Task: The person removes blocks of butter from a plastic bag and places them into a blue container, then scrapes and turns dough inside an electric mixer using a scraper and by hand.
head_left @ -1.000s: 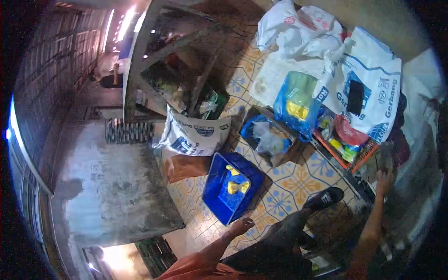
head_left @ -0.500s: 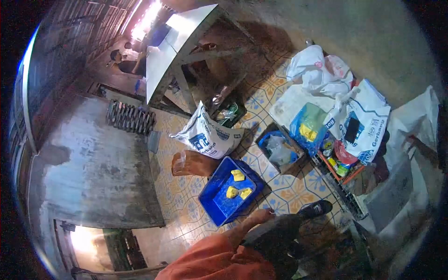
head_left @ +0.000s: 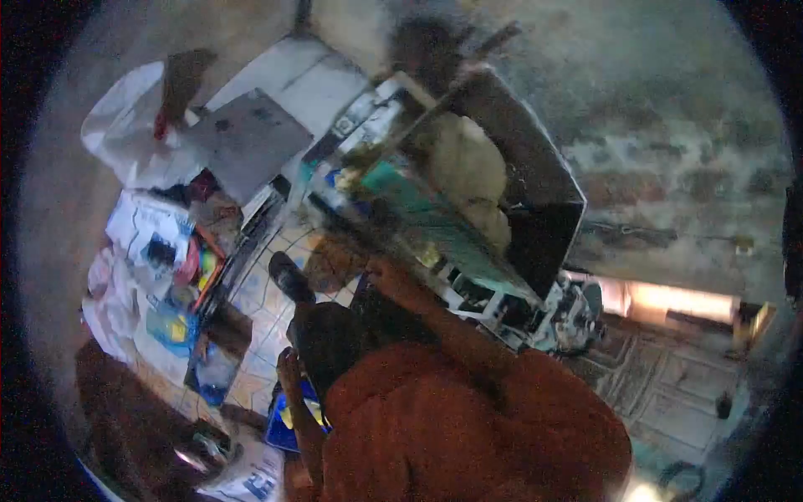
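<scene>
My right hand [head_left: 381, 272] is stretched forward and down, close to the near edge of a machine with a greenish panel [head_left: 418, 209]. Its fingers are dark and blurred, so I cannot see whether it touches or holds anything. Hanging beside my bent leg is my left hand [head_left: 289, 365], above the blue tray [head_left: 276, 435]; its fingers do not show clearly. Part of a yellow piece [head_left: 288, 417] is visible in that tray. Behind the greenish panel, a large pale yellowish mass [head_left: 473, 163] lies in a dark, open-topped box [head_left: 535, 142].
To the left are a printed white sack [head_left: 146, 226], a crate with colourful packets [head_left: 205, 268] and a small box [head_left: 219, 351]. A grey board [head_left: 251, 138] leans behind. Mechanical parts [head_left: 573, 314] stand at the machine's right end. Patterned tiles [head_left: 259, 284] cover the floor.
My view has swung far to the right, from the blue tray and sacks to the machine. The tray is now at the lower edge, and both my hands have come into clearer view.
</scene>
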The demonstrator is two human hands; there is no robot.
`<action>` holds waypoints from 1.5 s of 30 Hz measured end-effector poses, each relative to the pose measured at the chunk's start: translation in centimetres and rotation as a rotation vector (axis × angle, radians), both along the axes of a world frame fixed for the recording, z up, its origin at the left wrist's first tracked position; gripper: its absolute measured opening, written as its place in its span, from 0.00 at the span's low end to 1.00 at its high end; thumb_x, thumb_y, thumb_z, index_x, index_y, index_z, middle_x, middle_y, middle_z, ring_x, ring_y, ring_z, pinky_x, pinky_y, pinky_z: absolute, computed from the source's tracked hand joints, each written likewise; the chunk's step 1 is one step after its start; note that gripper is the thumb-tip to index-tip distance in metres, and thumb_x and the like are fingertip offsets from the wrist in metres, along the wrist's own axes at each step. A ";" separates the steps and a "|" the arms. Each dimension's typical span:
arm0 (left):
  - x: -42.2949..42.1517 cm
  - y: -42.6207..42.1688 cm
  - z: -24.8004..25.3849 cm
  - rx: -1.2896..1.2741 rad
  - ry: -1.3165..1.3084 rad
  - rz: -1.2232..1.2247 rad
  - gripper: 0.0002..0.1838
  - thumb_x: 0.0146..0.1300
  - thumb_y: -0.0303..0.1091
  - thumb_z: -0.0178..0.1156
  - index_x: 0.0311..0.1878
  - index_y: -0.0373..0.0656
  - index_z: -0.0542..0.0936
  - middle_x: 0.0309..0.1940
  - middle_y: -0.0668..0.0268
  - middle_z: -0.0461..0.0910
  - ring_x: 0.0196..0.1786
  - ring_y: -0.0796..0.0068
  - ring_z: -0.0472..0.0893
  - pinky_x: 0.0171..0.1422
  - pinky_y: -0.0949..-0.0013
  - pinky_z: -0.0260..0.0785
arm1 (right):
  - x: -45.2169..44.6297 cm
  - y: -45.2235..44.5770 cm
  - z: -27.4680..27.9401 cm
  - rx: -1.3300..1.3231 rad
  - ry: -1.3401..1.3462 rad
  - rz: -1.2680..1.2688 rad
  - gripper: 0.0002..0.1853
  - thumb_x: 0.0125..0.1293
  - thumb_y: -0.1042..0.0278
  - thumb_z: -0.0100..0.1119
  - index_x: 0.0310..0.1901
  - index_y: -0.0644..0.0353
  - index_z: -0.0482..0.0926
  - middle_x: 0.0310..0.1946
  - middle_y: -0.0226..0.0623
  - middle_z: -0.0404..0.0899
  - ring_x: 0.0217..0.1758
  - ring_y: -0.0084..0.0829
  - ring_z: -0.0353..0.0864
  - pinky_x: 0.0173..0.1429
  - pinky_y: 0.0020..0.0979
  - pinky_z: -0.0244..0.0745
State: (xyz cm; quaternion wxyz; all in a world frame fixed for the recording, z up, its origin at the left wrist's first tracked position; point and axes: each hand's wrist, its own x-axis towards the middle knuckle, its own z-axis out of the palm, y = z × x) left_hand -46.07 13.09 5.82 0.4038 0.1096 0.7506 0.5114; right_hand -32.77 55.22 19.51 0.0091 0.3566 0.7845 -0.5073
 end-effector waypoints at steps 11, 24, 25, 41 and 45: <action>-9.7 32.2 17.2 0.134 0.178 -0.180 0.18 0.70 0.39 0.58 0.53 0.33 0.77 0.41 0.60 0.80 0.42 0.70 0.78 0.49 0.63 0.71 | 10.8 0.5 12.5 0.136 -0.175 -0.314 0.17 0.67 0.62 0.61 0.53 0.61 0.78 0.44 0.42 0.84 0.46 0.39 0.86 0.49 0.39 0.81; -6.6 58.4 29.1 0.074 0.815 -0.551 0.30 0.72 0.59 0.48 0.56 0.40 0.79 0.51 0.49 0.81 0.53 0.49 0.81 0.54 0.52 0.73 | 12.5 1.0 21.5 0.056 0.022 -1.030 0.12 0.70 0.60 0.60 0.44 0.61 0.82 0.35 0.38 0.86 0.33 0.32 0.86 0.38 0.32 0.80; -6.7 58.6 28.9 0.074 0.812 -0.562 0.30 0.72 0.59 0.48 0.56 0.40 0.79 0.51 0.49 0.81 0.53 0.49 0.81 0.54 0.52 0.73 | 12.2 1.5 22.9 0.076 0.067 -1.086 0.11 0.69 0.62 0.61 0.44 0.62 0.82 0.36 0.37 0.86 0.34 0.30 0.86 0.37 0.31 0.79; -5.4 59.1 30.0 -0.255 0.850 -0.479 0.22 0.71 0.54 0.53 0.52 0.45 0.81 0.41 0.51 0.84 0.44 0.46 0.83 0.48 0.51 0.73 | 19.2 17.5 21.5 0.412 -0.424 -0.602 0.21 0.65 0.61 0.64 0.57 0.60 0.77 0.46 0.43 0.85 0.48 0.43 0.85 0.52 0.39 0.79; -5.9 59.0 29.2 -0.160 0.871 -0.431 0.23 0.70 0.54 0.55 0.49 0.43 0.81 0.41 0.50 0.84 0.44 0.42 0.82 0.48 0.51 0.72 | 18.8 21.4 19.7 0.249 -0.457 -0.396 0.26 0.65 0.58 0.64 0.62 0.58 0.73 0.54 0.46 0.80 0.55 0.45 0.81 0.59 0.42 0.75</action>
